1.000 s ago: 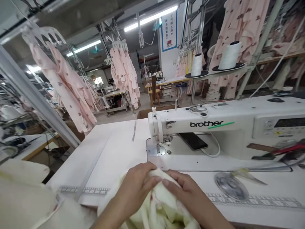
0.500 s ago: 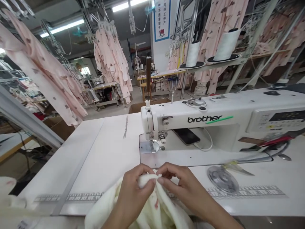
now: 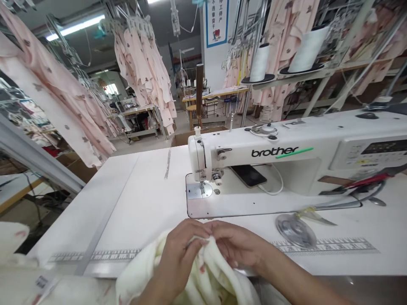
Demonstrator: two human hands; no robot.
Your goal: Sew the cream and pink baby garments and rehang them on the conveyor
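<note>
Cream fabric (image 3: 146, 258) with small reddish prints lies bunched at the table's front edge and hangs over it. My left hand (image 3: 182, 250) pinches the fabric's edge between thumb and fingers. Against its fingertips, my right hand (image 3: 238, 243) is closed on the same edge; its thumb is mostly hidden behind the cloth. Both hands are just in front of the white sewing machine (image 3: 254, 152), whose presser foot and needle plate (image 3: 199, 190) have no cloth under them.
A dark phone (image 3: 248, 174) on a white cable lies under the machine arm. A clear round disc (image 3: 295, 231) and yellow-handled snips (image 3: 318, 217) rest right of my hands, by a ruler strip (image 3: 343, 245). More cream fabric (image 3: 19, 271) is at left. Pink garments (image 3: 146, 72) hang behind.
My right hand has turned, its thumb going down behind the cloth, and the fingertips of both hands have come together. The view has shifted slightly.
</note>
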